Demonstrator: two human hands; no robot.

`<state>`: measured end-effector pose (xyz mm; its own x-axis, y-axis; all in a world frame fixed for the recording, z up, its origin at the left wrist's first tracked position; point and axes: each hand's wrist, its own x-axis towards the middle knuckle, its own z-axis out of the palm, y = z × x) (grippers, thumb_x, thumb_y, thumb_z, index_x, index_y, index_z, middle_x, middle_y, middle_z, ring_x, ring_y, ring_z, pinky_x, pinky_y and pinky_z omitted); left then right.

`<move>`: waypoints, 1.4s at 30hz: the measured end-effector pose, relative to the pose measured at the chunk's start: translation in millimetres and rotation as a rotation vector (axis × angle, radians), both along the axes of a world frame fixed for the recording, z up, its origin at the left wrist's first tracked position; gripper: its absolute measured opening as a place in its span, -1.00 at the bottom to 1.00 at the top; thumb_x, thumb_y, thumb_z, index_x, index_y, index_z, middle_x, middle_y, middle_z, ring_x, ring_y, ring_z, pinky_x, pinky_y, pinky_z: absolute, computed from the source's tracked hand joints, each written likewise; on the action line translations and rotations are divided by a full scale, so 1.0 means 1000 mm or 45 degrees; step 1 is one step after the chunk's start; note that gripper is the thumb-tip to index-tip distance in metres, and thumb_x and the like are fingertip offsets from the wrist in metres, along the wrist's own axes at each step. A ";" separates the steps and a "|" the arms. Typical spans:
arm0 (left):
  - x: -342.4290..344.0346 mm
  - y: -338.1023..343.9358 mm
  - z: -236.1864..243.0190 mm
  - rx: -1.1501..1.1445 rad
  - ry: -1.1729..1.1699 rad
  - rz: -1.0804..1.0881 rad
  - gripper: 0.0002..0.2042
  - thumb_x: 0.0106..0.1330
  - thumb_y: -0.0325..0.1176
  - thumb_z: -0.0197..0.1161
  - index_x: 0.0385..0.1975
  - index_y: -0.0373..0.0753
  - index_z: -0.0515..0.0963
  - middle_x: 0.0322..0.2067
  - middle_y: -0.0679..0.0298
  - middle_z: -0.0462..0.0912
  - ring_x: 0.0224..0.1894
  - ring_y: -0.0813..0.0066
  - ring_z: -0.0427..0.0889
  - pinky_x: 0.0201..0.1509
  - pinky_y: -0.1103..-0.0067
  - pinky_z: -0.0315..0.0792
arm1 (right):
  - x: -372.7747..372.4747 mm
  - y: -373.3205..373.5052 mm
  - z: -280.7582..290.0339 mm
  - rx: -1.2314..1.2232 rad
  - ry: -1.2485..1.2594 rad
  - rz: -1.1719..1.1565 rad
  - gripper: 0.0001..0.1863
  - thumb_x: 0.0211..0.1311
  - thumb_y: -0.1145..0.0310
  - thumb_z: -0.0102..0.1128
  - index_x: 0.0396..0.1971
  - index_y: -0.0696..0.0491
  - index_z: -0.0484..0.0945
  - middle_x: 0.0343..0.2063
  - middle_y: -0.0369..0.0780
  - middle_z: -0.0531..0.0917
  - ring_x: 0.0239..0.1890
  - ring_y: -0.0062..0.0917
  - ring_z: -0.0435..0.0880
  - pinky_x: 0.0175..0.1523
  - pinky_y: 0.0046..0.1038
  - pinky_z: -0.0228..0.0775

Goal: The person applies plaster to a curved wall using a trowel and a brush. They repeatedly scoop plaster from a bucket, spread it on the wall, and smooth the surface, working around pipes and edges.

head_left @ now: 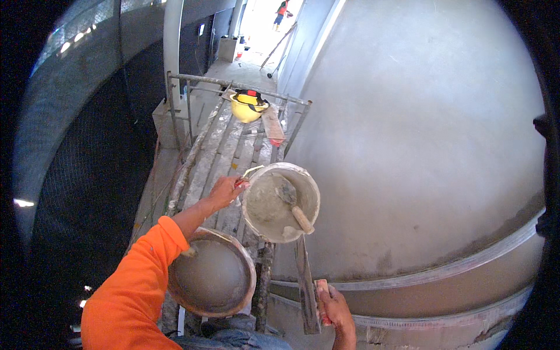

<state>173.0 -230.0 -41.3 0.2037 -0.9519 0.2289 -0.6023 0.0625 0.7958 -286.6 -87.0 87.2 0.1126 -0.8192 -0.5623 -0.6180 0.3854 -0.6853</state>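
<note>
My left hand point(224, 192) is closed around the wire handle of a whitish bucket point(315, 198), by a red piece at its grip. Grey wet mortar point(265, 201) fills part of that bucket. A small trowel with a wooden handle point(302, 219) leans in it, its blade coated in mortar. Down at the lower right, my right hand point(337, 309) grips the reddish handle of a long flat plastering trowel point(307, 286), whose blade is seen nearly edge-on just below the bucket's rim.
A bucket of greyish water point(249, 291) stands near me on the scaffold planks point(220, 157). Farther along lie a yellow hard hat point(245, 109) and a wooden float point(272, 123), before a metal guardrail point(233, 80). A plastered wall point(408, 146) rises at right; dark netting point(87, 163) hangs left.
</note>
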 end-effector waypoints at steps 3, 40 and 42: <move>-0.004 0.001 -0.003 -0.026 -0.015 -0.015 -0.68 0.45 -0.15 0.28 -0.05 -0.29 0.71 -0.31 -0.11 0.74 -0.26 -0.09 0.73 -0.12 0.20 0.54 | -0.005 0.009 -0.007 -0.090 -0.019 0.006 -0.41 0.52 -0.14 0.06 0.10 0.14 0.54 -0.47 -0.19 0.66 -0.64 -0.48 0.64 -0.52 -0.39 0.49; -0.013 0.014 0.001 -0.029 -0.134 -0.114 -0.64 0.47 -0.07 0.27 -0.04 -0.27 0.69 -0.34 -0.06 0.73 -0.29 -0.04 0.71 -0.14 0.20 0.52 | 0.064 -0.072 0.025 0.042 0.330 0.282 -0.31 0.45 -0.22 0.03 0.23 0.10 0.42 -0.60 -0.26 0.51 -0.70 -0.52 0.52 -0.70 -0.41 0.24; -0.013 0.015 0.000 -0.003 -0.159 -0.104 -0.62 0.47 -0.05 0.27 -0.05 -0.28 0.69 -0.37 -0.06 0.71 -0.32 -0.05 0.69 -0.16 0.19 0.50 | 0.067 -0.083 0.014 0.042 0.371 0.341 -0.33 0.45 -0.21 0.02 0.19 0.11 0.43 -0.62 -0.25 0.51 -0.70 -0.50 0.51 -0.69 -0.39 0.25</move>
<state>160.0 -215.4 -41.4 0.0954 -0.9636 0.2496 -0.6892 0.1169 0.7150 -219.4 -169.5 101.6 0.1519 -0.7635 -0.6277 -0.8662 0.2030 -0.4566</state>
